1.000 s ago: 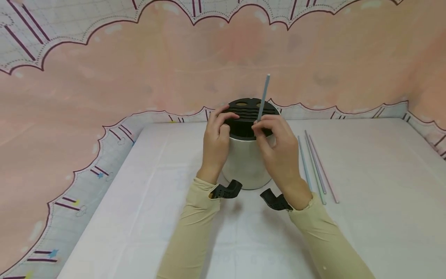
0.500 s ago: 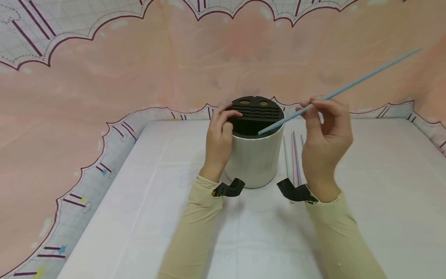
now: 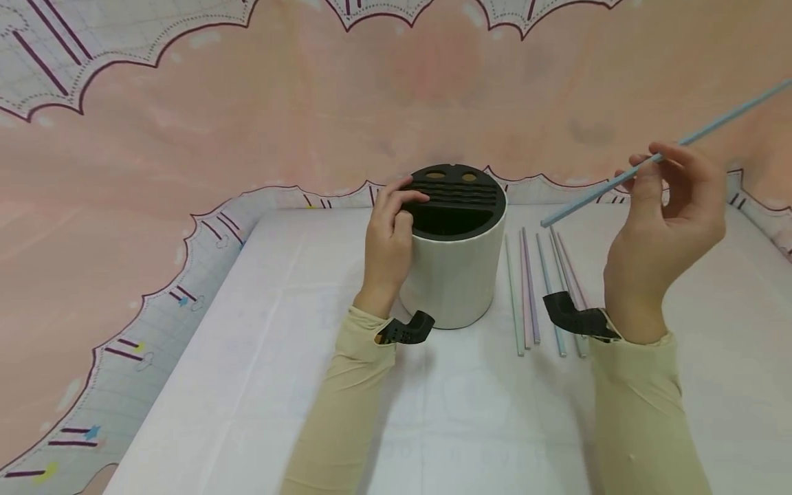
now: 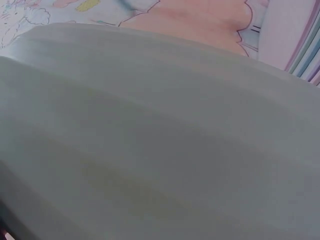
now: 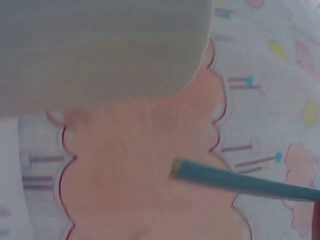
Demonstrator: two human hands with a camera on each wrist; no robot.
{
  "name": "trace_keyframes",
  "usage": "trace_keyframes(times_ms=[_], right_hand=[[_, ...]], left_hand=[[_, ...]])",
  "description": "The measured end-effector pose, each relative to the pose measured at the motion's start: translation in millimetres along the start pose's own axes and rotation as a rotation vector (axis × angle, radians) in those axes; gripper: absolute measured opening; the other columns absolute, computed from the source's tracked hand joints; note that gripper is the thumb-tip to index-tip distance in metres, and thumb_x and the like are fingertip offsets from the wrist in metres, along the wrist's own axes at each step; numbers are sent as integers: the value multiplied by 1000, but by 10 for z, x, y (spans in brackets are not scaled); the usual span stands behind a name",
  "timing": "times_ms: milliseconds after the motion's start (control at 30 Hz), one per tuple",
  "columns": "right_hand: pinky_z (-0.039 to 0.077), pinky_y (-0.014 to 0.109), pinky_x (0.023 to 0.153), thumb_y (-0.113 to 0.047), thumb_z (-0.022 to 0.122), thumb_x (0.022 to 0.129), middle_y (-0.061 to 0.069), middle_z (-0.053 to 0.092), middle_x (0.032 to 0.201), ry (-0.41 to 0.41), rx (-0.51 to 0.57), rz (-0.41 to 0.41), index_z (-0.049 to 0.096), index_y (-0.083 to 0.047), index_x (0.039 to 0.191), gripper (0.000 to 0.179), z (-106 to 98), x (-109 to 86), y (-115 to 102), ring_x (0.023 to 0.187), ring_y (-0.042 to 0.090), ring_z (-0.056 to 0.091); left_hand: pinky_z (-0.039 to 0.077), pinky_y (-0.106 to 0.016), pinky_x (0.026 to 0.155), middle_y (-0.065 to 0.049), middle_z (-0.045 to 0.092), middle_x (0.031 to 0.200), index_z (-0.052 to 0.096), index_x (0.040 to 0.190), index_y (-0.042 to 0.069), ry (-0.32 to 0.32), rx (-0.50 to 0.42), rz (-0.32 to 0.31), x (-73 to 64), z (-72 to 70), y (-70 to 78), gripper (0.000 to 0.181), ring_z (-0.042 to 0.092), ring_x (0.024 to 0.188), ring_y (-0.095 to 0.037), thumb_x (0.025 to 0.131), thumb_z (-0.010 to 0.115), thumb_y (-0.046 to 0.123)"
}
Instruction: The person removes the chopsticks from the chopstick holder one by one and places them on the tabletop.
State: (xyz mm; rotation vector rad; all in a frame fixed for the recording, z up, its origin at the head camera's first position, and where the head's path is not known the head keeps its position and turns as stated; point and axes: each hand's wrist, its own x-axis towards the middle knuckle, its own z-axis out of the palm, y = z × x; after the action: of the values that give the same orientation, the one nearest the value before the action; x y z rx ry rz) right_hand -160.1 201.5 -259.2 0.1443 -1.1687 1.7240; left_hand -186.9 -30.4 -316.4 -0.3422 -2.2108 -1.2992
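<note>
A round white utensil holder (image 3: 454, 278) with a black slotted lid (image 3: 458, 189) stands on the table. My left hand (image 3: 390, 251) grips its left rim, fingertips bent over the lid. Its pale wall (image 4: 160, 125) fills the left wrist view, and the left fingers are hidden there. To the right, my right hand (image 3: 671, 206) pinches a long light blue chopstick (image 3: 594, 196) between thumb and fingertips. The chopstick slants up to the right and runs out of the frame. In the right wrist view its blunt end (image 5: 220, 175) hangs below the utensil holder (image 5: 100, 50).
Several pastel chopsticks lie on the table right of the holder, among them a green one (image 3: 515, 302) and a blue one (image 3: 549, 289). The white tabletop (image 3: 297, 371) meets a patterned pink cloth (image 3: 309, 117) behind.
My right hand has drawn the blue chopstick from the lid's opening up and right, tilting it from nearly upright to a slant. The left hand keeps its place on the rim.
</note>
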Motion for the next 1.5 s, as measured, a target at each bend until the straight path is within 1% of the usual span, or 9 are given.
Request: trace_keyframes(times_ms=[167, 300, 500, 733, 900, 1000, 1200, 1400, 1500], right_hand=[[43, 18, 65, 0, 55, 82, 6, 61, 94, -106, -398, 24, 70, -6, 93, 19, -131, 52, 104, 85, 19, 56], [41, 13, 65, -7, 54, 84, -5, 64, 96, -198, -691, -3, 71, -17, 97, 24, -313, 140, 330, 85, 7, 56], [37, 10, 62, -7, 51, 82, -11, 65, 95, -247, -866, -31, 72, -20, 95, 27, -601, 281, 598, 76, -7, 54], [28, 14, 63, -11, 50, 82, 4, 66, 99, -375, -1066, 143, 67, -18, 107, 31, -760, 285, 735, 72, -12, 44], [29, 24, 61, -10, 44, 84, 15, 62, 100, -549, -1144, 249, 62, -11, 114, 35, -841, 267, 816, 87, 15, 52], [33, 31, 62, -10, 40, 85, 19, 60, 103, -680, -1150, 310, 57, -7, 119, 38, -902, 257, 860, 94, 32, 51], [38, 39, 65, -10, 40, 86, 23, 55, 109, -922, -1144, 417, 51, -3, 123, 39, -1036, 251, 1008, 94, 37, 50], [38, 49, 74, -7, 42, 84, 27, 51, 112, -1076, -1132, 442, 49, 3, 121, 38, -1149, 236, 1183, 96, 40, 47], [37, 53, 77, -8, 43, 85, 28, 49, 113, -1137, -1115, 495, 47, 5, 122, 39, -1189, 230, 1262, 98, 42, 45]], left_hand=[[28, -24, 98, 11, 42, 129, 63, 99, 17, 0, -9, -14, 7, -5, -13, 37, 31, 121, 2, 85, 30, 6], [26, -23, 99, 11, 42, 129, 63, 99, 17, -2, -24, -15, 5, 0, -27, 37, 31, 121, 2, 86, 31, 6], [25, -23, 100, 10, 42, 130, 64, 99, 16, -4, -46, -14, 10, 9, -23, 37, 30, 122, 0, 86, 32, 3], [22, -24, 101, 2, 43, 131, 64, 100, 9, -20, -75, -41, 15, -13, 65, 36, 30, 126, -10, 85, 33, -2], [24, -23, 100, 9, 43, 129, 64, 99, 14, -11, -49, -19, 28, 3, -21, 37, 30, 124, -1, 85, 32, 2], [25, -23, 99, 10, 43, 129, 64, 99, 14, -7, -40, -14, 26, -4, -28, 37, 29, 123, 1, 85, 32, 3], [25, -23, 99, 10, 43, 129, 64, 99, 15, 0, -28, -4, 42, 14, -45, 37, 29, 123, 1, 85, 31, 4], [26, -23, 99, 10, 43, 129, 63, 99, 15, 4, -14, -9, 52, 36, -76, 37, 30, 122, 1, 85, 31, 5], [25, -23, 99, 10, 43, 129, 63, 100, 16, 3, -14, -9, 56, 47, -80, 37, 29, 122, 2, 85, 31, 5]])
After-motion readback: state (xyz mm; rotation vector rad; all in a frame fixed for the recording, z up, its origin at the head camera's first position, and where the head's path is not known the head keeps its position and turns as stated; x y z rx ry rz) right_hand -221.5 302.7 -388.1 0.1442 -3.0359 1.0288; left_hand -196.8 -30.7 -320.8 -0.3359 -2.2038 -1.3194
